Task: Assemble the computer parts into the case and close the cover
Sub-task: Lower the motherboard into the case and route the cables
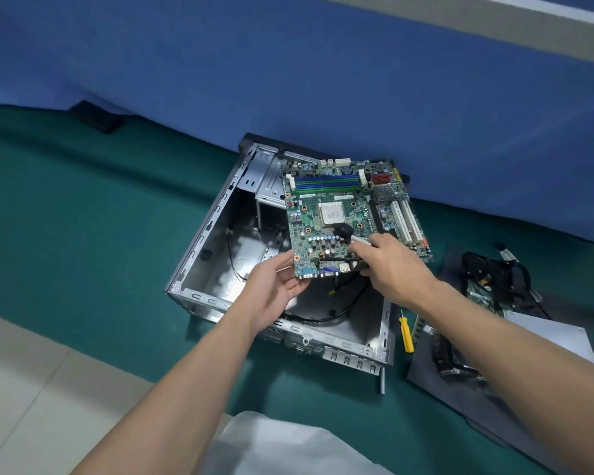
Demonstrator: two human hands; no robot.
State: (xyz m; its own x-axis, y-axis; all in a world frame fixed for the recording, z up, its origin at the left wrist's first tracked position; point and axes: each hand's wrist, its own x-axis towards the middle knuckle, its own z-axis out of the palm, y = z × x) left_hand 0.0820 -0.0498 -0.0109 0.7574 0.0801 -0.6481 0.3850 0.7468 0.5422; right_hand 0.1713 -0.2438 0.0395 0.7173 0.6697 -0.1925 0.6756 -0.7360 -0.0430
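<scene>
Case interior partly behind motherboard

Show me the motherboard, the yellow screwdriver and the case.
motherboard (359, 209), head view, on its green surface.
yellow screwdriver (405, 335), head view, on its handle.
case (206, 228), head view, on its left wall.

Repair workshop: green floor mat, loose computer parts.

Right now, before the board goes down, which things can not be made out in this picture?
Head view only.
1. The case floor beneath the motherboard: hidden by the board.
2. The motherboard's near right corner: covered by the right hand.
3. Printed labels on the board: too small.
4. The parts on the mat at right: dark, tangled, partly behind the right forearm.
</scene>
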